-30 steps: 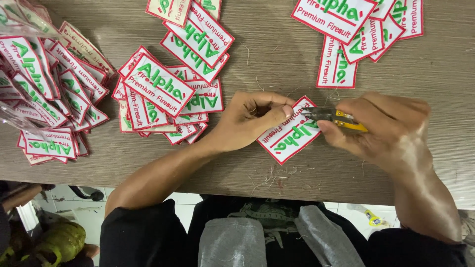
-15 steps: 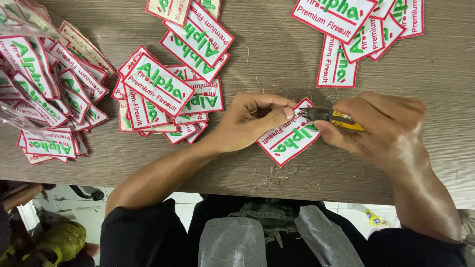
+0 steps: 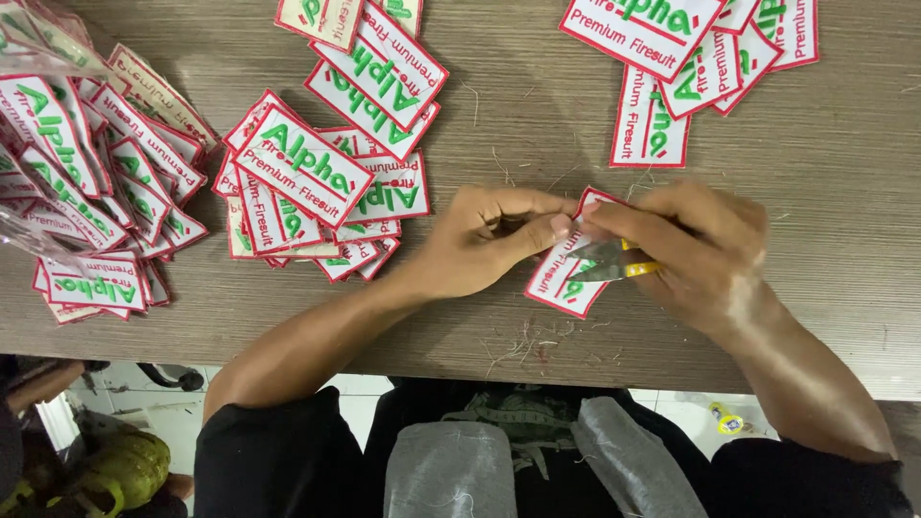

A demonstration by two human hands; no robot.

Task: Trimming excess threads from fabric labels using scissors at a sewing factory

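Note:
A white embroidered patch (image 3: 561,278) with a red border and green lettering lies on the wooden table (image 3: 844,221) in front of me. My left hand (image 3: 489,235) pinches its upper edge with thumb and fingers. My right hand (image 3: 696,245) grips a small thread snipper (image 3: 614,261) with metal blades and a yellow handle, its tip resting on the patch close to my left fingertips. Part of the patch is hidden under both hands.
Several matching patches lie in heaps: a pile at centre left (image 3: 317,182), a large heap at far left (image 3: 86,182) partly under a clear plastic bag (image 3: 38,48), and a group at top right (image 3: 691,58). Loose thread clippings (image 3: 523,345) litter the table's front edge.
My hands have drawn closer together over the patch, and the snipper tip has shifted slightly left toward my left fingertips. The patch has barely moved.

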